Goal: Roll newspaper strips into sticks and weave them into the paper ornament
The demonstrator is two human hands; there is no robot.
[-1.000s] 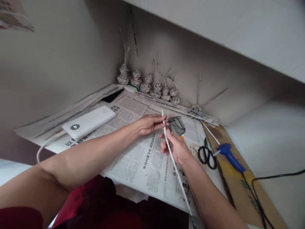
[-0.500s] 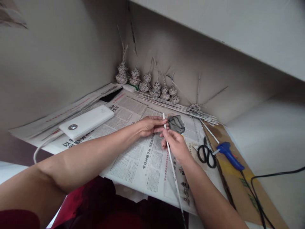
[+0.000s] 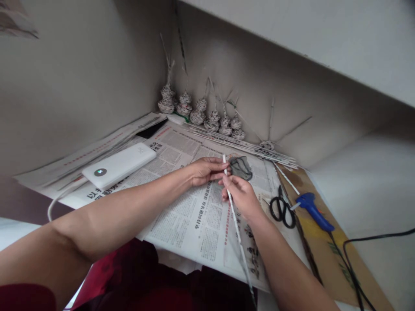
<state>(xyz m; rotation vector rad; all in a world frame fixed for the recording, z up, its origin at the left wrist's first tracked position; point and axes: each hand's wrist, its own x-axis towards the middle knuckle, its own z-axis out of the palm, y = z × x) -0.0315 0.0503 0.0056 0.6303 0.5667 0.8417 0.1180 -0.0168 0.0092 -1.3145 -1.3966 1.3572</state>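
A thin rolled newspaper stick [image 3: 237,229] slants up from the front edge of the table, its white tip near the middle of the view. My left hand [image 3: 207,170] pinches it just below that tip, with thumb and fingers closed. Lower down, my right hand [image 3: 240,194] has its fingers closed on the same stick. Just behind the fingers lies a crumpled dark grey mesh cloth [image 3: 241,167]. Under both hands newspaper sheets [image 3: 181,211] cover the table.
Several woven gourd shapes [image 3: 198,111] stand along the back wall, behind a bundle of paper sticks [image 3: 246,147]. A white power bank [image 3: 119,165] with a cable is at left. At right are black scissors [image 3: 282,211] and a blue glue gun [image 3: 314,211] on cardboard [image 3: 337,268].
Both hands keep their hold on the stick and have barely moved. The whole view has shifted very slightly.
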